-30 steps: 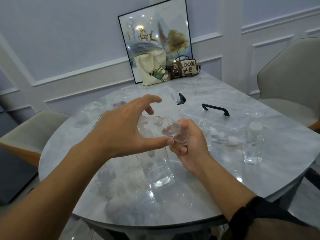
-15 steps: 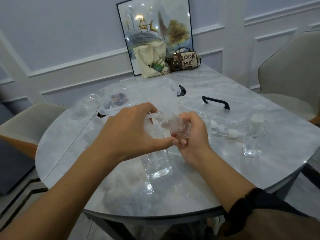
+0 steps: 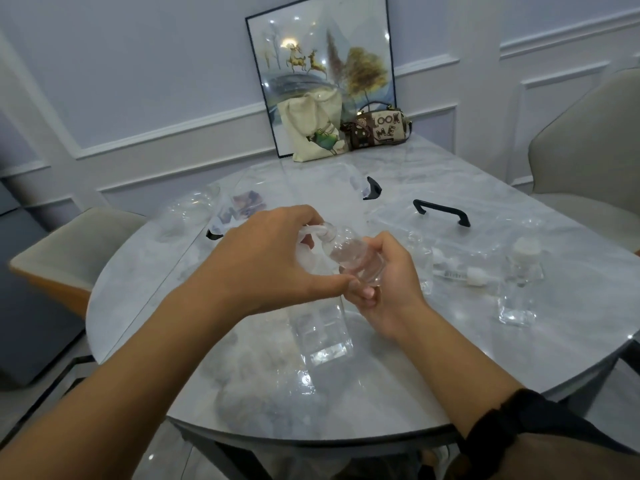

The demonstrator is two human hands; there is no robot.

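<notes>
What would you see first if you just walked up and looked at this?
Two hands meet in the middle, above the marble table: the right hand grips a tilted small clear bottle while the left hand pinches its top. At the table's far edge, a framed deer picture leans on the wall, with a cream tote bag and a brown LOOK ME bag in front.

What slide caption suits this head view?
Right hand holds a small clear bottle; left hand pinches its cap over the marble table.
</notes>
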